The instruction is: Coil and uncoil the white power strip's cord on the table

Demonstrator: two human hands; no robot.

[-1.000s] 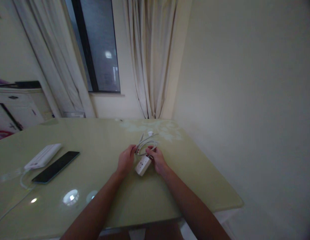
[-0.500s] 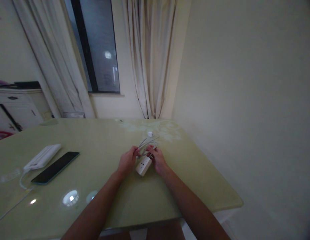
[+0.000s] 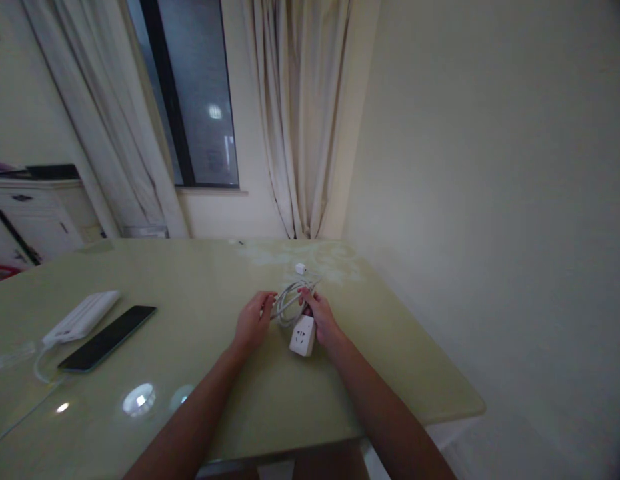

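A small white power socket block (image 3: 303, 335) lies on the green glass-topped table (image 3: 215, 373), with its white cable (image 3: 289, 301) looped into a bundle just behind it. My left hand (image 3: 251, 321) pinches the left side of the cable loops. My right hand (image 3: 321, 315) grips the cable where it meets the block, fingers closed. A white plug (image 3: 301, 269) lies on the table just beyond the loops.
A white power bank (image 3: 81, 315) with a thin cable and a dark phone (image 3: 109, 337) lie at the table's left. Curtains (image 3: 300, 120) and a dark window stand behind the table. A plain wall is on the right, a white cabinet (image 3: 30, 213) far left.
The socket block has swung round from slanting left to pointing nearly straight toward me and shifted right. Both hands stayed on the cable bundle, which has spread a little wider.
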